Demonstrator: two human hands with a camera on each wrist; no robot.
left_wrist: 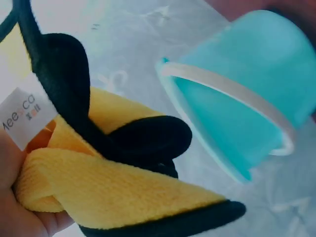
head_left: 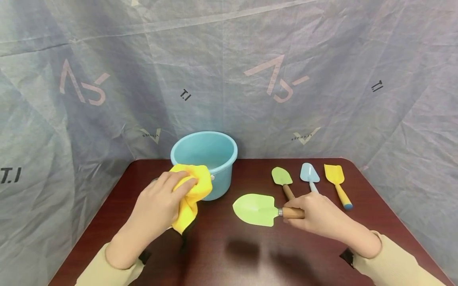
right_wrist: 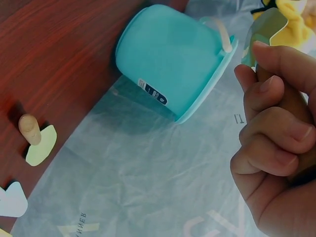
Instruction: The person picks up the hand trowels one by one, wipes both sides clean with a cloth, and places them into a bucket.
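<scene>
My left hand [head_left: 161,202] grips a crumpled yellow cloth [head_left: 195,184] in front of the bucket. In the left wrist view the cloth [left_wrist: 123,192] shows dark edging and a white label [left_wrist: 29,111]. My right hand [head_left: 316,216] holds a green-bladed trowel [head_left: 255,209] by its wooden handle, above the table, its blade pointing left toward the cloth. Fingers [right_wrist: 276,133] curl round that handle in the right wrist view. Cloth and trowel are apart. A light blue bucket [head_left: 222,182] stands upright at the back of the table, behind the cloth.
On the right of the dark red table [head_left: 214,258] lie a smaller green trowel [head_left: 282,176], a light blue trowel [head_left: 309,173] and a yellow shovel [head_left: 335,174] with a blue handle end. A grey printed sheet [head_left: 222,79] hangs behind the table.
</scene>
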